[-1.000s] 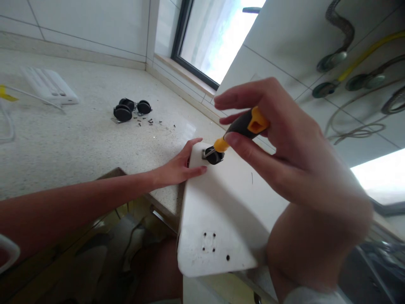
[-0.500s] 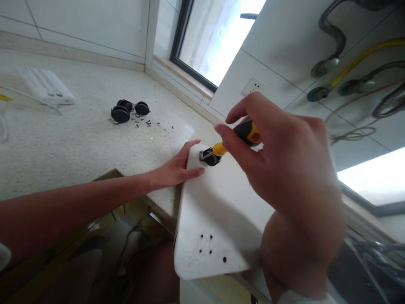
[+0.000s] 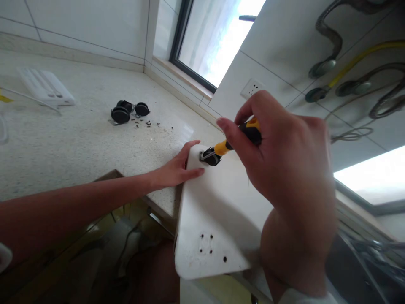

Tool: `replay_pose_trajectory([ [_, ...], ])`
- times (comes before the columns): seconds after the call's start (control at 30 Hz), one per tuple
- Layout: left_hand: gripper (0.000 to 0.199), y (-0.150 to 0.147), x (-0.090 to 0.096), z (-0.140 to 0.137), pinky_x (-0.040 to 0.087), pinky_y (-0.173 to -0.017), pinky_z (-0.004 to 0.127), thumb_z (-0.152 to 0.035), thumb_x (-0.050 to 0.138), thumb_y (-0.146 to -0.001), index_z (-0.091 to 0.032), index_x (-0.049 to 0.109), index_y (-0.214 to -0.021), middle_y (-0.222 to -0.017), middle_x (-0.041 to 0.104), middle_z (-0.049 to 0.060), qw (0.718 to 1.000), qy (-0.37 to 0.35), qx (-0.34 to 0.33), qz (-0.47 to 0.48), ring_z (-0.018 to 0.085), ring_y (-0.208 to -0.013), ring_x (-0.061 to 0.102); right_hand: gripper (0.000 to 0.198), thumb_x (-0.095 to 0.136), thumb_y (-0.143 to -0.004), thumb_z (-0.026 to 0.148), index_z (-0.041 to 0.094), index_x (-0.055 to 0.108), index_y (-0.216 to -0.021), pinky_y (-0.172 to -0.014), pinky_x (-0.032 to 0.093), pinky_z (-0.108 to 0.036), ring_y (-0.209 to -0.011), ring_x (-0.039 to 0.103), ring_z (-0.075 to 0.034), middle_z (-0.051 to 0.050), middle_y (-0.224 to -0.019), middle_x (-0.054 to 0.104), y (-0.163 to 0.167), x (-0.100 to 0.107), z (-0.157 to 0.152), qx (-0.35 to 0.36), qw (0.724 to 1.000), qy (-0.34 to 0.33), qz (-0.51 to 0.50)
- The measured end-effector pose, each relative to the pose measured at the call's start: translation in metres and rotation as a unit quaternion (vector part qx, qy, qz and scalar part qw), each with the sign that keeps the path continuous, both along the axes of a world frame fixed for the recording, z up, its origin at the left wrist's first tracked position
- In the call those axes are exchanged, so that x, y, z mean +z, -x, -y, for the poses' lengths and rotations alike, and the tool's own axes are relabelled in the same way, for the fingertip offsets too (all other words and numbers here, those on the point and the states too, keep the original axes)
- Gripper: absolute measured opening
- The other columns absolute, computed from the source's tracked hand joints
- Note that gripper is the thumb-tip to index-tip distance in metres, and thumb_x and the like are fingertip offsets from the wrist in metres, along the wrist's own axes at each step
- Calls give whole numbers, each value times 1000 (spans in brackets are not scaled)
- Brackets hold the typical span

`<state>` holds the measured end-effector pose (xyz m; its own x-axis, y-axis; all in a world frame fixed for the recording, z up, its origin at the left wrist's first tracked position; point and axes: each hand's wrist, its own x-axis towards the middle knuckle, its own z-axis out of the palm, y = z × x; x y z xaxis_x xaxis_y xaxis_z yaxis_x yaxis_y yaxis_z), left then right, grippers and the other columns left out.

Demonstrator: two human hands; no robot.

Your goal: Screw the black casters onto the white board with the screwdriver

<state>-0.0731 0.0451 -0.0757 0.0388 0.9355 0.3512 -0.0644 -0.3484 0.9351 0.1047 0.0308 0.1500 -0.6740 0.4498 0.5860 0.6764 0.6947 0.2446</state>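
nearest us, our right hand (image 3: pixel 281 141) is wrapped around a yellow-and-black-handled screwdriver (image 3: pixel 223 147), its thin metal shaft slanting down to a black round-wheeled caster (image 3: pixel 214 159). beneath lies a flat white panel with rounded corners (image 3: pixel 221 202), with four small dark holes (image 3: pixel 211 236) and one larger hole (image 3: pixel 225 259) at its near end. the caster sits at the panel's far corner, which our left hand (image 3: pixel 177 169) holds, thumb and fingers spread wide around it. beyond, on a pale speckled countertop (image 3: pixel 79 156), we see small dark screws (image 3: pixel 148 123), then three loose black casters (image 3: pixel 120 114), and leftward a white ribbed box (image 3: pixel 52 86).
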Motion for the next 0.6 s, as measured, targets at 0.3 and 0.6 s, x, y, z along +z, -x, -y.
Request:
replay_pose_trajectory([
  [0.3, 95, 0, -1, 0, 46, -124, 63, -44, 86, -92, -30, 32, -169, -164, 52, 16, 1000, 2, 4, 1, 41, -149, 53, 26, 78, -100, 50, 27, 68, -108, -67, 48, -36, -67, 65, -16, 2, -87, 75, -14, 11, 3, 88, 990, 107, 23],
  [0.6, 96, 0, 0, 1, 54, -115, 62, -44, 85, -94, -32, 29, -171, -159, 56, 15, 1000, 7, -10, 18, 38, -140, 61, 28, 68, -106, 47, 28, 66, -126, -69, 50, -34, -70, 68, -16, 1, -96, 78, -16, 14, 4, 116, 975, 181, 57],
])
